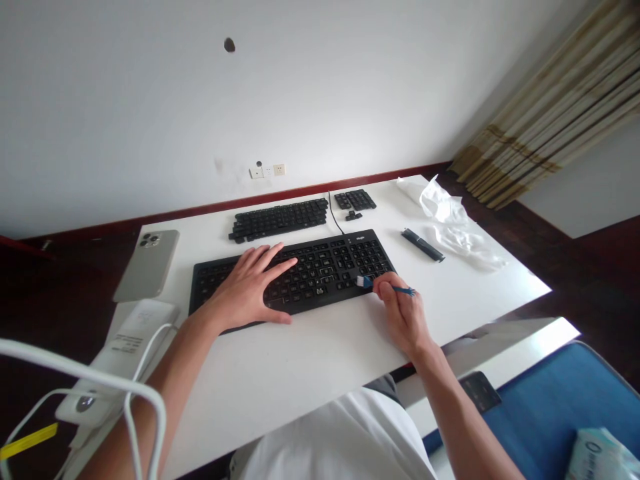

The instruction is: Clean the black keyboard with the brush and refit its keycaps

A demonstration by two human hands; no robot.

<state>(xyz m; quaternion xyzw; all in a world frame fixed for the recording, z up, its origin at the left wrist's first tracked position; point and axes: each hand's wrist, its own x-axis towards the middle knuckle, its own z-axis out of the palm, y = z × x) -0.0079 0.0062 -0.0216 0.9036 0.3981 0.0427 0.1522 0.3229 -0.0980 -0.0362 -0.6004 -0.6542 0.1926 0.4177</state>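
A black keyboard (310, 273) with its keycaps taken off lies across the white table. My left hand (250, 283) is spread flat over the keyboard's left half, fingers apart, covering part of it. My right hand (400, 303) is closed around a small blue brush (364, 282); its pale bristles point left and sit at the keyboard's lower right, by the number pad. Behind the keyboard, removed black keycaps (280, 219) are laid out in rows, with a smaller group of keycaps (356, 199) to their right.
A phone (150, 263) lies face down at the left, beyond a white power strip (117, 360) with cables (100, 373). On the right are a long black strip (423, 245) and crumpled clear plastic (445, 213). A blue chair (560, 413) stands at lower right.
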